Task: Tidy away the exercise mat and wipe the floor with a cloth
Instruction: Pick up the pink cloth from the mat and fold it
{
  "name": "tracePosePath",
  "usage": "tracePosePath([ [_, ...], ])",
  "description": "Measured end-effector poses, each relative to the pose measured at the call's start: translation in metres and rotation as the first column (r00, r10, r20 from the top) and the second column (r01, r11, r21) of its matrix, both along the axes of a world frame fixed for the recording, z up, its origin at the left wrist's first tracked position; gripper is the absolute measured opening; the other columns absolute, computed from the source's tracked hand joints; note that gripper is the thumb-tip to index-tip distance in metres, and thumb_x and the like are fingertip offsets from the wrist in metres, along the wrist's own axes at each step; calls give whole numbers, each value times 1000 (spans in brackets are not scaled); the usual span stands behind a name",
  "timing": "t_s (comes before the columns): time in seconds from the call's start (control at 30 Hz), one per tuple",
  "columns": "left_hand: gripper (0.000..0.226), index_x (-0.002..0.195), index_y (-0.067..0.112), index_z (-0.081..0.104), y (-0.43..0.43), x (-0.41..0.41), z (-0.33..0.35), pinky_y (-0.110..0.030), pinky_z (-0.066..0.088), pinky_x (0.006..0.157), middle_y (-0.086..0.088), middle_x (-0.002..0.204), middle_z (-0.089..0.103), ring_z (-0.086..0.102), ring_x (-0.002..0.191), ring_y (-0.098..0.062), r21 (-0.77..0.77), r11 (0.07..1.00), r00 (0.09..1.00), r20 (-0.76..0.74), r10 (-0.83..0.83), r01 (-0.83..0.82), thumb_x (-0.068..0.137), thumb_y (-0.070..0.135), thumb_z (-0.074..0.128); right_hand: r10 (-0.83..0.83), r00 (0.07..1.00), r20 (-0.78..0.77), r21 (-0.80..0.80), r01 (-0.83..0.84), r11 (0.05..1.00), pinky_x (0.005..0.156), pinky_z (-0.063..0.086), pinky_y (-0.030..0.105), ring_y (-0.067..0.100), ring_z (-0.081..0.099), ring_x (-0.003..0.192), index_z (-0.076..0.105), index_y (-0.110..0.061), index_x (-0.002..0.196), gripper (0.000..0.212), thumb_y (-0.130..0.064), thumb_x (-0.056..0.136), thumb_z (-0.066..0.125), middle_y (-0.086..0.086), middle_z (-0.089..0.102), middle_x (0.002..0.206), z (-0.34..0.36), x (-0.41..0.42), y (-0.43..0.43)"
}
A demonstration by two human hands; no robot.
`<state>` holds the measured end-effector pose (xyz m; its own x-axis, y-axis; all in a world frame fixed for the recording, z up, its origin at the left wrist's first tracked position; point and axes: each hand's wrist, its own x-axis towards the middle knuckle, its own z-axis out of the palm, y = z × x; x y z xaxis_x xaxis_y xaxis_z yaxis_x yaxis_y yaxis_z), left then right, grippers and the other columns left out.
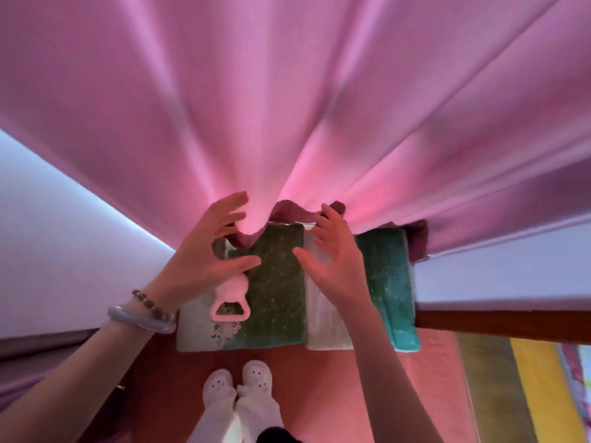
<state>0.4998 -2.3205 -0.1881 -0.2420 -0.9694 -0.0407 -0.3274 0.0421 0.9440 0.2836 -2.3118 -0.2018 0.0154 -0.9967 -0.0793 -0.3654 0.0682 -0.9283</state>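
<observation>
I am looking down through the head camera at both hands, which are spread and holding nothing. The left hand (204,251) hovers at the near edge of the green cloth (278,298), its upper fingers by the hem of the pink curtain (287,91). The right hand (332,260) is in front of the white cloth (323,321). They are a little apart, palms turned towards each other, which I read as framing the green cloth before taking it.

The green cloth hangs beside the white one and a teal cloth (390,282), all draped flat over what seems to be a ledge or rail under the curtain, probably to dry and stay within reach. The curtain hem sags over their top edges, so I expect it needs lifting clear first. A pink hook (228,302) dangles just below the left thumb.

I judge this to be the step of fetching a cloth, with the red floor (335,394) not yet wiped. A striped pad (518,394) lies at lower right; I cannot tell if it is the exercise mat.
</observation>
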Motion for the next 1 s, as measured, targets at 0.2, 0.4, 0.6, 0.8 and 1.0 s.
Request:
tracePosePath([
  [0.2,90,139,43,24,4,-50,129,-33,44,102,12,145,37,46,126,-6,-184,971,988,24,-150,151,65,45,76,-120,991,64,-76,125,989,95,45,13,4,51,119,31,-37,137,78,-12,78,75,-10,49,128,141,-64,32],
  [0.4,92,136,50,21,20,-99,201,-32,42,104,17,141,36,45,124,-2,-258,888,922,46,-383,382,67,34,79,-308,951,2,-170,304,937,97,45,22,3,51,117,32,-38,139,79,-18,77,76,-12,50,128,222,-113,102],
  [0.6,94,141,39,22,41,-136,227,-28,40,103,20,139,38,45,123,2,-266,741,777,56,-627,617,66,34,79,-586,810,21,-212,576,789,93,48,28,1,55,110,37,-51,125,78,-18,69,80,-15,55,120,246,-124,192],
  [0.8,92,133,50,25,84,-176,230,-13,42,97,26,133,42,46,120,6,-235,535,558,38,-829,812,61,31,79,-817,575,50,-219,804,553,85,48,17,-8,57,96,40,-29,133,79,1,71,78,-15,59,108,260,-118,311],
  [1.0,97,142,30,26,163,-229,223,-12,39,97,15,138,42,45,121,7,-220,280,291,16,-957,934,64,23,84,-966,258,10,-221,943,250,91,50,25,13,57,114,41,-25,136,78,-3,72,79,-1,57,123,255,-94,441],
])
